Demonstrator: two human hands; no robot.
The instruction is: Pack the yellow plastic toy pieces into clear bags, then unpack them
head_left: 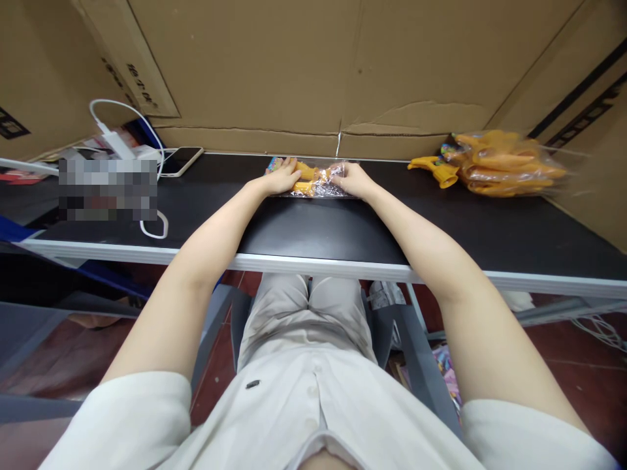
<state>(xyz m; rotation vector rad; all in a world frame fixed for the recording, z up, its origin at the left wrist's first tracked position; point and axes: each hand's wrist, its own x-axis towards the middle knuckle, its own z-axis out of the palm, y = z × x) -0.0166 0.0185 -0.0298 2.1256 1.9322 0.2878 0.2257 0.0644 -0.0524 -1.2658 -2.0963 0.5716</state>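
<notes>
A clear plastic bag (321, 186) with yellow-orange plastic pieces inside lies flat on the black table, a colourful printed patch showing at its left end. My left hand (283, 176) rests on the bag's left part, its fingers stretched out over the plastic. At the opposite end, my right hand (353, 180) has its fingers bent in on the clear film, gripping it. What exactly the yellow-orange pieces are cannot be made out through the shiny wrap. Part of the bag is hidden under both hands.
On the right stands a pile of bagged yellow-orange plastic items (509, 166), a loose yellow-orange piece (435, 171) beside it. A phone (183, 161) and white cable (161, 225) lie left, near a blurred-out patch. Cardboard walls (255, 65) enclose the table's back and sides.
</notes>
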